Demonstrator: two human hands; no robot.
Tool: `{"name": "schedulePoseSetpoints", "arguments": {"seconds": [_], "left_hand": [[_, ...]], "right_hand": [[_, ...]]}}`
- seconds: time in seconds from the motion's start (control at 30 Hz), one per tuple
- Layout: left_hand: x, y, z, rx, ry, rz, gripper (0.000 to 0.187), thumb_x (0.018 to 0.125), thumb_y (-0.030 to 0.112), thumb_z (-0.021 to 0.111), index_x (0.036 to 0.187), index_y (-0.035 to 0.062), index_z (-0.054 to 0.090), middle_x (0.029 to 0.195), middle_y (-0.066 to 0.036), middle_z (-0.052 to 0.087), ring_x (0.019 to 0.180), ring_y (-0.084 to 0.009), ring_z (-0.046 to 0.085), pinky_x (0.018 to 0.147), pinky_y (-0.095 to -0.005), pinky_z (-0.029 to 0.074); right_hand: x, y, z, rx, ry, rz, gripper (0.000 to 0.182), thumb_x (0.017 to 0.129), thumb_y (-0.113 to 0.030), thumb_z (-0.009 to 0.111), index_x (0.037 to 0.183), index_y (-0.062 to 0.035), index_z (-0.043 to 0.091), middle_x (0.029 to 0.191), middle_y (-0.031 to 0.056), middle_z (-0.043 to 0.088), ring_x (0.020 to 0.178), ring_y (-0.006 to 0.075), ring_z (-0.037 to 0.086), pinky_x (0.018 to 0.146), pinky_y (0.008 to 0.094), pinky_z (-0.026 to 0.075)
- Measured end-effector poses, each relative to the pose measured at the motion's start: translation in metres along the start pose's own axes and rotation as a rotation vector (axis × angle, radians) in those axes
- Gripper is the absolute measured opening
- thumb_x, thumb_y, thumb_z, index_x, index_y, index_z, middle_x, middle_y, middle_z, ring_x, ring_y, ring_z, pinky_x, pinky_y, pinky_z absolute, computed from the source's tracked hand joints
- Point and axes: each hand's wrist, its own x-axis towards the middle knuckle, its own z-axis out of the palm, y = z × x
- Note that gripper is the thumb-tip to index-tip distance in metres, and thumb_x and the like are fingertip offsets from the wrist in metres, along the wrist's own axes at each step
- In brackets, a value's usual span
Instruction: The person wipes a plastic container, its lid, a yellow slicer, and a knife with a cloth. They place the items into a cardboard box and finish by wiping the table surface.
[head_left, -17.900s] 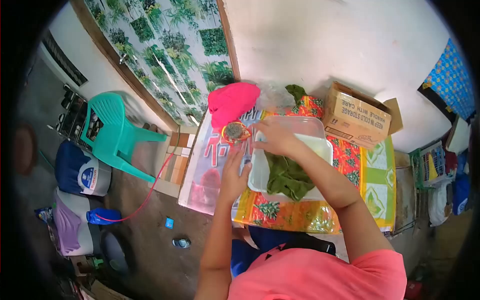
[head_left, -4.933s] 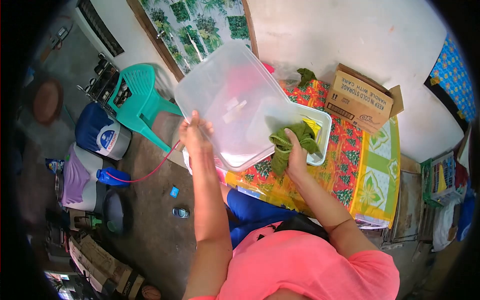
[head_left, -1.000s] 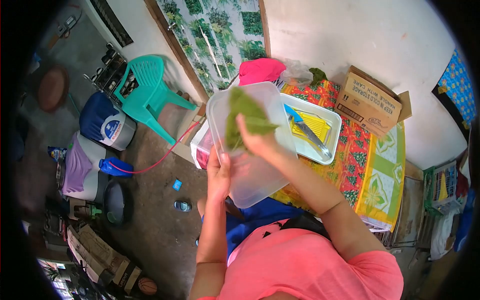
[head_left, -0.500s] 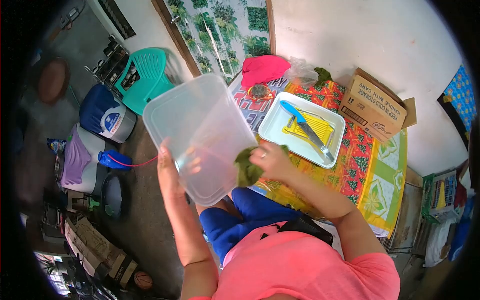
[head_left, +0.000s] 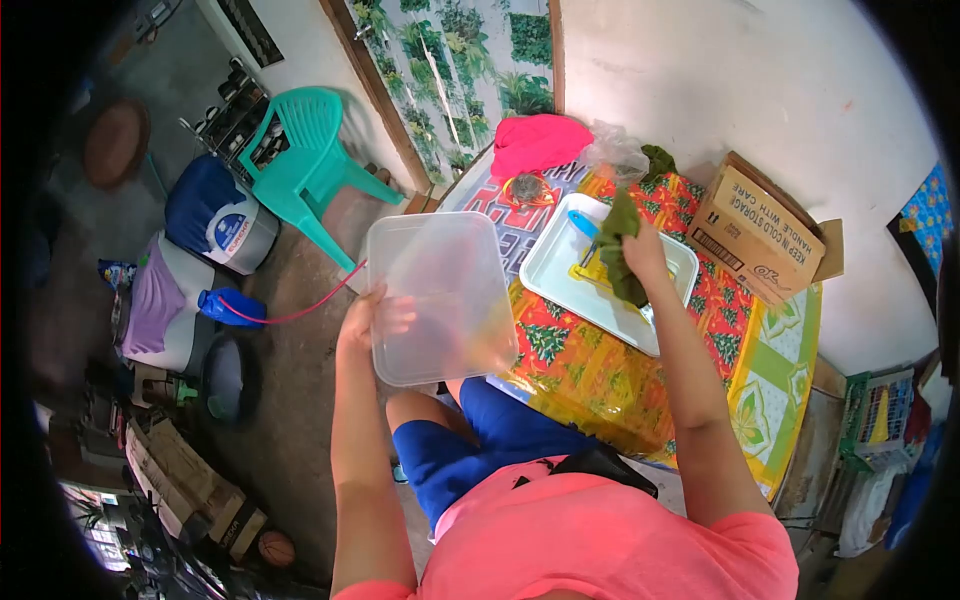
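My left hand [head_left: 368,318] grips the left edge of a translucent plastic container [head_left: 445,295], its fingers showing blurred through the plastic. Over the white tray [head_left: 560,290], my right hand [head_left: 643,250] is closed on a dark green cloth [head_left: 622,245] that hangs down from it. Inside the tray lie a yellow slicer [head_left: 592,272] and a knife with a blue handle [head_left: 583,223]; the cloth and my hand hide much of both.
The table has a patterned cover [head_left: 560,385]. On it are a pink cloth [head_left: 538,143], a clear plastic bag [head_left: 612,150], another green cloth [head_left: 657,162] and a cardboard box [head_left: 757,228]. A teal chair [head_left: 300,170] stands at the left.
My right hand has moved away from the container, up and right over the tray, with the green cloth. The container has shifted lower and sits more upright in view.
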Motion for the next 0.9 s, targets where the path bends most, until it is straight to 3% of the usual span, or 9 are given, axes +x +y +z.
{"name": "schedulePoseSetpoints", "arguments": {"seconds": [0.13, 0.17, 0.43, 0.53, 0.63, 0.73, 0.8, 0.87, 0.9], "left_hand": [[0.019, 0.009, 0.021, 0.063, 0.011, -0.05, 0.051, 0.098, 0.034, 0.047, 0.145, 0.0206, 0.029, 0.11, -0.021, 0.065, 0.077, -0.0327, 0.069, 0.058, -0.0427, 0.058], [0.022, 0.011, 0.021, 0.052, -0.014, -0.035, 0.051, 0.098, 0.033, 0.047, 0.145, 0.0206, 0.029, 0.109, -0.02, 0.065, 0.078, -0.0325, 0.069, 0.058, -0.0427, 0.058], [0.046, 0.014, 0.014, 0.072, -0.026, -0.033, 0.052, 0.096, 0.023, 0.051, 0.144, 0.0193, 0.032, 0.106, -0.018, 0.067, 0.079, -0.0311, 0.068, 0.061, -0.0399, 0.058], [0.146, -0.033, -0.065, 0.552, 0.005, 0.206, 0.06, 0.089, 0.02, 0.059, 0.144, 0.0176, 0.034, 0.101, -0.017, 0.068, 0.076, -0.0314, 0.068, 0.066, -0.0398, 0.055], [0.112, -0.015, -0.005, 1.192, 0.347, 0.209, 0.059, 0.082, 0.016, 0.064, 0.138, 0.0109, 0.043, 0.106, -0.017, 0.064, 0.088, -0.0338, 0.064, 0.079, -0.0436, 0.052], [0.067, -0.01, 0.067, 1.427, 0.773, 0.554, 0.064, 0.078, 0.018, 0.068, 0.137, 0.0089, 0.044, 0.126, -0.019, 0.054, 0.118, -0.0343, 0.052, 0.097, -0.0469, 0.043], [0.055, 0.008, 0.1, 1.363, 0.526, 0.991, 0.072, 0.076, 0.021, 0.07, 0.141, 0.0146, 0.039, 0.14, -0.018, 0.043, 0.133, -0.0335, 0.035, 0.108, -0.0477, 0.031], [-0.002, 0.03, 0.179, 1.522, 0.34, 1.255, 0.074, 0.073, 0.014, 0.071, 0.141, 0.0187, 0.041, 0.136, -0.019, 0.045, 0.13, -0.0347, 0.038, 0.111, -0.0462, 0.028], [-0.026, 0.037, 0.206, 1.554, 0.2, 1.317, 0.075, 0.074, 0.014, 0.069, 0.142, 0.0216, 0.039, 0.124, -0.02, 0.052, 0.123, -0.035, 0.045, 0.111, -0.0463, 0.027]], "right_hand": [[-0.03, -0.035, -0.011, -0.336, -0.308, 0.116, 0.06, 0.08, -0.026, 0.063, 0.133, -0.0093, 0.039, 0.132, 0.0242, 0.046, 0.114, 0.0462, 0.052, 0.092, 0.0514, 0.047], [-0.035, -0.036, -0.008, -0.402, -0.278, 0.097, 0.072, 0.075, -0.03, 0.07, 0.136, -0.0088, 0.037, 0.131, 0.0222, 0.048, 0.105, 0.0416, 0.059, 0.092, 0.0471, 0.048], [-0.035, -0.024, -0.003, -0.21, -0.248, 0.087, 0.073, 0.069, -0.022, 0.074, 0.133, -0.0087, 0.041, 0.121, 0.0205, 0.058, 0.102, 0.0367, 0.062, 0.088, 0.0443, 0.05], [-0.032, -0.016, -0.012, -0.068, -0.233, 0.064, 0.065, 0.069, -0.02, 0.073, 0.128, -0.0061, 0.048, 0.109, 0.0187, 0.065, 0.101, 0.0341, 0.063, 0.086, 0.0417, 0.05], [-0.03, -0.009, -0.031, 0.14, -0.237, 0.032, 0.057, 0.069, -0.018, 0.074, 0.121, -0.0032, 0.055, 0.104, 0.0178, 0.068, 0.099, 0.0312, 0.065, 0.084, 0.0383, 0.05], [-0.044, -0.032, -0.069, 0.394, -0.331, -0.045, 0.047, 0.069, -0.014, 0.074, 0.113, -0.0012, 0.06, 0.101, 0.0136, 0.068, 0.094, 0.0236, 0.065, 0.083, 0.0331, 0.05], [-0.054, -0.055, -0.09, 0.41, -0.416, -0.142, 0.043, 0.071, -0.009, 0.073, 0.111, -0.0007, 0.06, 0.099, 0.0081, 0.067, 0.091, 0.0174, 0.063, 0.082, 0.0304, 0.049], [-0.06, -0.065, -0.095, 0.313, -0.492, -0.291, 0.04, 0.072, -0.014, 0.073, 0.109, -0.0029, 0.062, 0.096, 0.0103, 0.068, 0.09, 0.0201, 0.065, 0.082, 0.0315, 0.049], [-0.068, -0.078, -0.1, 0.263, -0.514, -0.35, 0.04, 0.073, -0.016, 0.073, 0.109, -0.0037, 0.062, 0.095, 0.0107, 0.068, 0.089, 0.021, 0.065, 0.082, 0.0318, 0.049]]}}
